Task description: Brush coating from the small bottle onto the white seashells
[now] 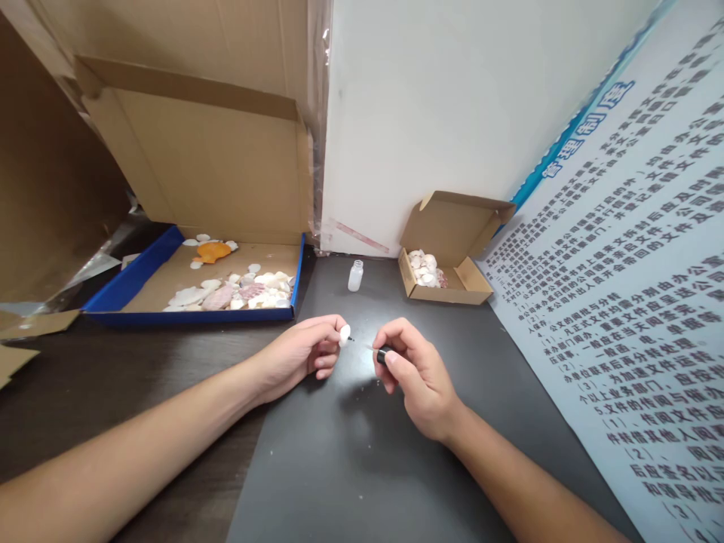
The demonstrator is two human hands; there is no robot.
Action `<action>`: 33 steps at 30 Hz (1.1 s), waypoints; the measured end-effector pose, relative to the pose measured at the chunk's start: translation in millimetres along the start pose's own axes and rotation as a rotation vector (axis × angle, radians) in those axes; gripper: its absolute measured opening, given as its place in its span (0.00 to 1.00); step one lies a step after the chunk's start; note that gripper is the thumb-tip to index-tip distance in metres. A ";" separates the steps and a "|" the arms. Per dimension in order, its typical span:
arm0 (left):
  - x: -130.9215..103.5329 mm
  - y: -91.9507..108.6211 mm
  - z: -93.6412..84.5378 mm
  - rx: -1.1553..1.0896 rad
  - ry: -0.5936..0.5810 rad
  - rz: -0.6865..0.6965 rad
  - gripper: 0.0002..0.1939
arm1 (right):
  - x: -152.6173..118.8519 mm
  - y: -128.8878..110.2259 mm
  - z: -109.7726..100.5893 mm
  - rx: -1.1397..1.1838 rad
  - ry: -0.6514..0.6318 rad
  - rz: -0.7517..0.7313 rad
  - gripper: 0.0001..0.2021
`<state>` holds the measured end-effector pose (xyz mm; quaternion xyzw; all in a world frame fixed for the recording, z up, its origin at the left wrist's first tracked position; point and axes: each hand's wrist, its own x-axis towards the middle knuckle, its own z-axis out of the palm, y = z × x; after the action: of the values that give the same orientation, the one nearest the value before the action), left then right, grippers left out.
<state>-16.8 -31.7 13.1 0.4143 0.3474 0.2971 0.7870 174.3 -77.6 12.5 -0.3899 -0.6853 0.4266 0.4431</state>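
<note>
Between the thumb and fingers of my left hand (pixel 314 343) is a small white shell (pixel 345 335). My right hand (pixel 415 377) grips the black cap (pixel 385 354) of a brush applicator. Its thin stem points left, and the dark tip (pixel 351 339) is right by the shell; whether they touch I cannot tell. Beyond both hands a small translucent bottle (pixel 355 277) stands upright, uncapped, with whitish contents in it.
At the left lies a blue-edged cardboard box (pixel 192 317), lid up, holding many shells and an orange piece (pixel 213 252). A smaller open cardboard box (pixel 452 295) with shells stands back right. A printed poster (pixel 633 249) borders the dark mat (pixel 317 483) on the right.
</note>
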 end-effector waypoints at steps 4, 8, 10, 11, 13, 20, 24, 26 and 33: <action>-0.2 0.7 0.7 -0.002 0.002 0.000 0.04 | 0.7 -0.6 -0.1 -0.083 0.004 0.053 0.03; 0.1 1.2 1.2 -0.010 -0.001 0.001 0.04 | 2.3 -0.1 -1.3 -0.139 0.055 0.037 0.04; 0.2 1.0 0.9 -0.010 0.001 0.004 0.04 | 1.5 0.2 -1.8 -0.073 0.019 -0.010 0.05; 0.1 0.9 0.8 -0.010 0.003 0.004 0.04 | 1.2 0.2 -2.0 -0.058 -0.002 -0.020 0.06; 0.0 0.8 0.7 -0.013 0.004 0.006 0.04 | 1.1 0.0 -2.4 -0.095 -0.015 0.009 0.06; 0.7 0.6 0.3 -0.018 0.005 0.013 0.05 | 1.7 1.4 -2.3 -0.066 0.036 0.035 0.05; 0.6 0.7 0.2 -0.013 0.002 0.009 0.04 | 2.6 2.0 -1.0 -0.087 0.017 0.071 0.04; 0.6 0.5 0.1 -0.012 -0.002 0.007 0.04 | 3.8 2.0 -0.8 -0.161 0.061 0.102 0.03; 1.1 -0.7 -0.7 -0.003 0.004 0.011 0.05 | 0.9 1.2 -0.3 0.106 0.003 0.065 0.05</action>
<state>-16.6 -30.9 11.9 0.4143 0.3463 0.3026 0.7854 174.5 -76.3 11.7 -0.3885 -0.6481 0.4760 0.4499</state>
